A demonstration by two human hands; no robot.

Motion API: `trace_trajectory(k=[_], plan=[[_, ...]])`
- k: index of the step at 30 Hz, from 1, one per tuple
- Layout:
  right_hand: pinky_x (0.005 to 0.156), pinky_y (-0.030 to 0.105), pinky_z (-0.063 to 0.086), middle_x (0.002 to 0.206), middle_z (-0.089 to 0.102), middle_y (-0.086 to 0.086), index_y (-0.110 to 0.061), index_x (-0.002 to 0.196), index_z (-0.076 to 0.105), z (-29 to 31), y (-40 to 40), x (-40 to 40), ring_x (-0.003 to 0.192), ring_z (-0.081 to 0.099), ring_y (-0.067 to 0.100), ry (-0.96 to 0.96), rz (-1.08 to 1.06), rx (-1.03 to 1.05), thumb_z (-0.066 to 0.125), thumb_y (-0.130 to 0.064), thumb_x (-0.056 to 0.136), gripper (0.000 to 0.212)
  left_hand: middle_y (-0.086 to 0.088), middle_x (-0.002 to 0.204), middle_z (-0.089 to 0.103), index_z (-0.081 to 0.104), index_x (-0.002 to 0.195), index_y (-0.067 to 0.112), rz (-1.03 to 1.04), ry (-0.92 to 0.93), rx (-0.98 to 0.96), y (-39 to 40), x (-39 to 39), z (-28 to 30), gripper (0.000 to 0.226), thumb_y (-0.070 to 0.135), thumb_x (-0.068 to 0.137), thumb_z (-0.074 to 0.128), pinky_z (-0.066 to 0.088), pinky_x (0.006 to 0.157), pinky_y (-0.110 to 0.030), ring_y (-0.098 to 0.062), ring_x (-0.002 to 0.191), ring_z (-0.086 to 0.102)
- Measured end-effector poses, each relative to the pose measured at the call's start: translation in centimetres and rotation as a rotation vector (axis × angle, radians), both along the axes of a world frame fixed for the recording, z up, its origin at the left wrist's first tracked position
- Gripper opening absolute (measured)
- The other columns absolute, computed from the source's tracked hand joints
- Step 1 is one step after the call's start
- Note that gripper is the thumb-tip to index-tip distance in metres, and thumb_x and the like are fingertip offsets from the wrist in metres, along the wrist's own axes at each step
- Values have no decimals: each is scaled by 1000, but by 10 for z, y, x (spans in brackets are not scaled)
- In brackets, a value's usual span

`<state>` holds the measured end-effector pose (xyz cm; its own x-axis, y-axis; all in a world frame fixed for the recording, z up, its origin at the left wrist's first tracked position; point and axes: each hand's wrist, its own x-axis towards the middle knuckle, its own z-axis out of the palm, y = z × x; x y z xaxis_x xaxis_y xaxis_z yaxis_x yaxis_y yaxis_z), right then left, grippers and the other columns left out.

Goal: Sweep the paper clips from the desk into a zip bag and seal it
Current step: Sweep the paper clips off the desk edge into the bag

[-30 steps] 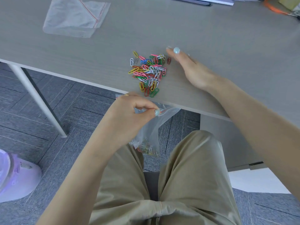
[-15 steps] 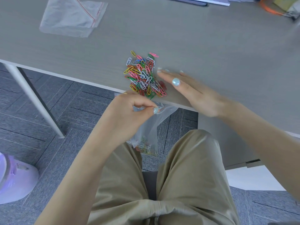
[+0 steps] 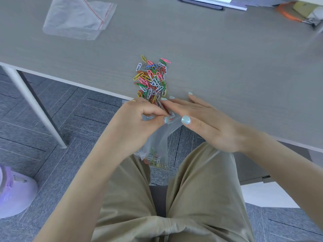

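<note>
**Paper clips held at the desk edge above an open zip bag**

A heap of coloured paper clips (image 3: 151, 79) was seen on the grey desk (image 3: 227, 58), stretched into a narrow band that reached the near edge. The zip bag (image 3: 158, 142) was held just below that edge, its mouth pinched between thumb and fingers of the left hand (image 3: 138, 123), which was closed on the bag's rim. The bag hung down in front of the knees, and a small number of clips were visible through the clear plastic at its bottom. The right hand (image 3: 206, 119) was laid flat and open, palm down, fingers extended; nothing was gripped by it. Its fingertips (image 3: 172, 98) were placed at the near end of the heap, beside the bag's mouth, with the thumb over the bag's top corner. A second, flat zip bag (image 3: 78, 18) was left lying at the far left of the desk, well apart from the clips. Khaki trousers (image 3: 201, 189) were seen below.
</note>
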<state>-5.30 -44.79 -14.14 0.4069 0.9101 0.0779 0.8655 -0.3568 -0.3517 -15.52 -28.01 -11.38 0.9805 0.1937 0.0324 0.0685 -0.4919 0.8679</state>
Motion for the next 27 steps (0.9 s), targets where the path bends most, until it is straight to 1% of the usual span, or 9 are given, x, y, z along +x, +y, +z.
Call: trace_trajectory(k=[2, 5, 9, 11, 15, 18, 21, 24, 27], plan=[[117, 25, 9, 149, 35, -6, -23, 142, 32, 1, 0, -2, 140, 22, 8, 34, 10, 19, 23, -27, 99, 44, 15, 81, 62, 71, 72, 30, 8, 3, 10, 2, 0, -1, 12, 21, 78, 64, 33, 69, 1, 11, 81, 53], [116, 29, 17, 145, 43, -2, -19, 135, 45, 13, -2, -1, 137, 30, 9, 248, -85, 87, 26, -27, 96, 44, 14, 87, 63, 69, 72, 33, 24, -1, -14, 6, -1, -1, 14, 21, 76, 65, 34, 70, 1, 8, 82, 55], [111, 15, 19, 134, 53, -10, -23, 124, 56, 37, 30, 20, 127, 40, -5, 427, -178, 291, 24, -32, 98, 42, 13, 90, 62, 71, 76, 28, 34, 22, -13, 8, -2, 0, 9, 21, 76, 65, 32, 67, 3, 11, 79, 54], [104, 7, 23, 136, 52, -6, -19, 124, 57, 42, 60, 45, 123, 40, -7, 447, -243, 325, 24, -32, 100, 43, 12, 86, 61, 72, 78, 25, 25, 28, -2, 8, -2, 0, 8, 21, 76, 65, 32, 64, 2, 12, 74, 53], [107, 22, 26, 141, 47, -4, -21, 124, 57, 37, 111, 95, 130, 37, 5, 449, -294, 234, 26, -36, 99, 43, 14, 81, 58, 70, 74, 28, 27, 43, -18, 9, -1, 2, 10, 20, 77, 65, 31, 63, 1, 13, 71, 52], [108, 19, 27, 137, 52, -1, -14, 122, 59, 27, 128, 112, 127, 43, 7, 496, -236, 165, 32, -32, 98, 40, 15, 81, 58, 69, 71, 32, 41, 44, -40, 12, -1, 3, 15, 18, 77, 65, 32, 65, 2, 13, 73, 53], [102, 10, 28, 132, 57, 0, -13, 117, 62, 27, 134, 112, 122, 48, 4, 543, -168, 153, 35, -27, 98, 36, 18, 80, 58, 68, 71, 31, 44, 53, -32, 15, -1, 4, 14, 18, 76, 66, 31, 68, 4, 15, 77, 52], [111, 22, 26, 126, 60, -6, -18, 110, 67, 28, 138, 102, 121, 49, 1, 578, -78, 119, 37, -28, 96, 34, 19, 79, 57, 68, 71, 32, 35, 70, -18, 18, -2, 3, 13, 20, 76, 66, 30, 69, 4, 14, 80, 51], [108, 22, 33, 118, 65, -2, -17, 104, 68, 28, 135, 90, 117, 53, 2, 670, 16, 149, 39, -22, 95, 31, 16, 79, 58, 69, 72, 32, 35, 80, -8, 20, -3, 4, 13, 20, 75, 65, 30, 69, 3, 11, 81, 52]])
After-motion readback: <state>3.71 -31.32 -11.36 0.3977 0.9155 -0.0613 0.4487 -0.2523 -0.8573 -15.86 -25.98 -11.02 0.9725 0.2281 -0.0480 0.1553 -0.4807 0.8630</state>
